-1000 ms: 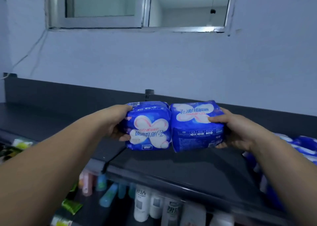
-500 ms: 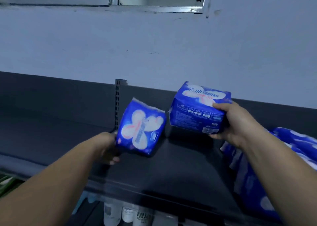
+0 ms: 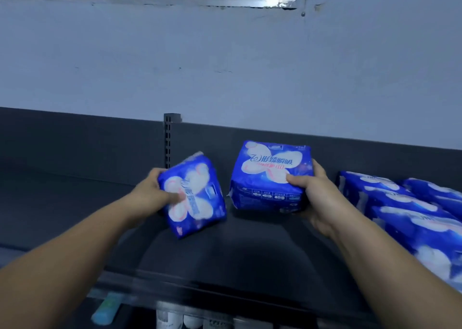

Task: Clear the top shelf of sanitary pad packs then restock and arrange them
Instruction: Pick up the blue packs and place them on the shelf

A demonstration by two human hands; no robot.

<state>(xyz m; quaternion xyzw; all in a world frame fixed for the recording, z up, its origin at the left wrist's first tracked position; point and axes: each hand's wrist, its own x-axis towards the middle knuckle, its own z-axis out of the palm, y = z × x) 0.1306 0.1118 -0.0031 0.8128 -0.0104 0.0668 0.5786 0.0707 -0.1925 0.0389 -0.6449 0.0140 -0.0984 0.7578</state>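
While each hand grips one pack, left hand (image 3: 152, 191) on blurred pack (image 3: 193, 196), right hand (image 3: 315, 193) on upright pack (image 3: 270, 176).

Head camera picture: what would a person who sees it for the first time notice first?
First, two bright blue pad packs over the dark top shelf: the left hand holds a tilted pack, and the right hand holds an upright pack beside it. Next, a row of the same blue packs lying at the shelf's right end.
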